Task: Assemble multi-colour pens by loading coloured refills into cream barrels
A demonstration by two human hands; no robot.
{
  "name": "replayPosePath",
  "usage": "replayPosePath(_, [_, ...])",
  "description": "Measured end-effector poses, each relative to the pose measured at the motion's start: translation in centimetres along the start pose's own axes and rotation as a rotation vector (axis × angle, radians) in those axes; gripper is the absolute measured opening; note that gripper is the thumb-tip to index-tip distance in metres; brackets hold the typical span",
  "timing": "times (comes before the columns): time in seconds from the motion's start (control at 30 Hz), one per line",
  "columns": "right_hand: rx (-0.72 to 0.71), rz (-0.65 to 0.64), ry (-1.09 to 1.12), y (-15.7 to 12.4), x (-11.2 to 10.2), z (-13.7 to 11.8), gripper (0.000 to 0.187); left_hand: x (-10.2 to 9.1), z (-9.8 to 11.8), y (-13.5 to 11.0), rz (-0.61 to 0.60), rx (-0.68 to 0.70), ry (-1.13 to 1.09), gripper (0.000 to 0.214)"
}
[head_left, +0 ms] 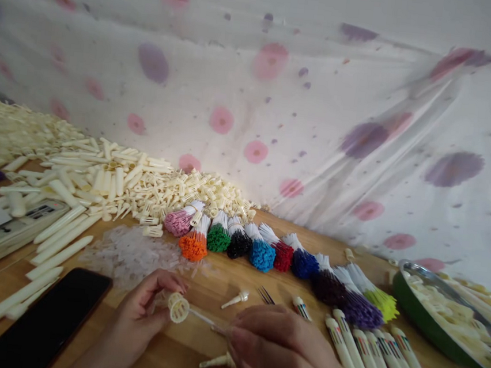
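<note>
My left hand [139,318] pinches a small cream slotted pen part [178,308] with its round, holed end turned towards me. My right hand [288,350] is closed on a thin whitish rod [203,317], which looks like a pen refill. The rod's far end meets or lies just beside the slotted part; I cannot tell which. Beyond my right hand lie a cream pointed pen tip [235,300], a few thin dark refills [266,295] and the button end of a multicolour pen [302,308]. Another pointed tip [216,362] is partly hidden by that hand.
Bundled refills in several colours, such as orange ones [193,246] and purple ones [361,308], line the wooden table. Cream pen parts [142,177] are heaped behind, clear plastic pieces [134,254] nearer. A black phone [47,324] lies left; assembled pens [367,358] and a green bowl [425,325] right.
</note>
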State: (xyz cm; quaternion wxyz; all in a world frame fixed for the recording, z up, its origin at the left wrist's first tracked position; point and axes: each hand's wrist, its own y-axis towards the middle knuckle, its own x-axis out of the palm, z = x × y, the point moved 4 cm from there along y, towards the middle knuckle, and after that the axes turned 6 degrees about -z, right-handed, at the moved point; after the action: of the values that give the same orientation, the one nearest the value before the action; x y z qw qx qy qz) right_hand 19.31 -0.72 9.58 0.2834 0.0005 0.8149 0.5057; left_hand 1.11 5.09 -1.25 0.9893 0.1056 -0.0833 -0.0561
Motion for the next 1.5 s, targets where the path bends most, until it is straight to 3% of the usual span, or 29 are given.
replayPosePath(0.13, [-0.061, -0.275, -0.039, -0.1, 0.7, 0.2, 0.051, -0.1, -0.2, 0.1, -0.005, -0.001, 0.017, 0.020])
replayPosePath(0.4, [-0.083, -0.212, -0.023, 0.2, 1.9, 0.4, 0.048, -0.2, -0.6, -0.1, 0.012, -0.037, 0.049, 0.020])
replayPosePath(0.6, [-0.105, -0.249, -0.043, 0.2, 2.5, 0.7, 0.030, -0.2, -0.6, -0.3, 0.027, -0.076, 0.092, 0.018])
replayPosePath(0.7, [0.060, -0.279, 0.091, 0.0, 3.1, 2.0, 0.017, 0.1, -0.2, -0.3, -0.008, -0.137, 0.191, 0.012])
replayPosePath(0.8, [0.406, -0.293, 0.277, -0.6, 4.0, 4.3, 0.010, 0.5, 0.2, -0.4, -0.055, -0.185, 0.273, 0.008])
replayPosePath(0.9, [0.768, -0.363, 0.567, -1.7, 5.3, 6.2, 0.015, 0.7, 0.3, -0.5, -0.121, -0.209, 0.297, 0.008])
replayPosePath(1.0, [0.998, -0.434, 0.828, -2.5, 6.3, 6.9, 0.029, 0.7, -0.1, -0.6, -0.165, -0.240, 0.287, 0.008])
replayPosePath(1.13, [1.049, -0.438, 0.815, -2.5, 6.3, 7.4, 0.038, 0.7, -0.3, -0.7, -0.203, -0.309, 0.267, 0.014])
replayPosePath(1.23, [1.006, -0.460, 0.819, -2.4, 6.2, 7.5, 0.038, 0.9, -0.2, -0.8, -0.276, -0.393, 0.184, 0.015])
replayPosePath(1.5, [0.864, -0.586, 0.775, -2.3, 5.6, 7.5, 0.032, 1.2, -0.7, -1.1, -0.307, -0.545, -0.006, 0.028])
